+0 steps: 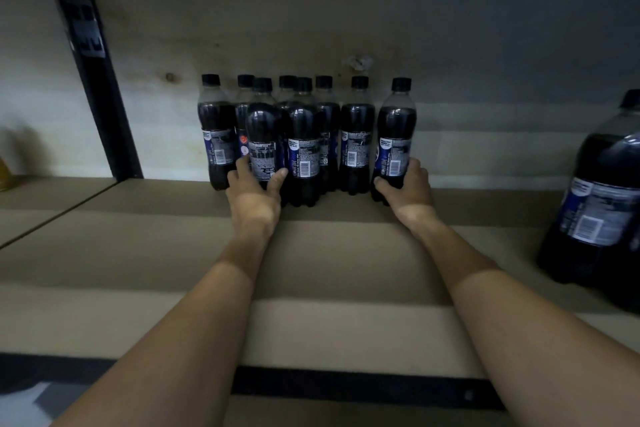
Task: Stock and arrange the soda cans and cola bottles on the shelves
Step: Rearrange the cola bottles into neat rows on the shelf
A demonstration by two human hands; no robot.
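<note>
We saw eight small cola bottles (304, 135) standing upright in a tight cluster at the back of the shelf (311, 270), close to the pale wooden back panel (311, 38). All had dark caps and dark labels with barcodes turned toward us. Six stood in a rough row along the back, and two stood a little forward of that row.

The left hand (254, 196) gripped the front-left bottle (264, 128) low on its body, with the thumb on the bottle's left side and the fingers (277, 180) curled round its right side. That bottle stood touching its neighbours, just in front of the leftmost bottle (215, 121).

The right hand (407, 185) gripped the rightmost bottle (396, 128) near its base, with the thumb across the front and the fingers wrapped behind the right side. This bottle stood a little apart from the next one in the row, with a narrow gap between them. We could not tell whether either held bottle was resting on the shelf or lifted just off it.

Both forearms reached in over the shelf's front edge. A large cola bottle (599, 191) stood well apart at the far right, nearer to us. A black upright post (104, 107) rose at the left, and a yellow object (4, 177) showed at the left edge, too cut off to identify.
</note>
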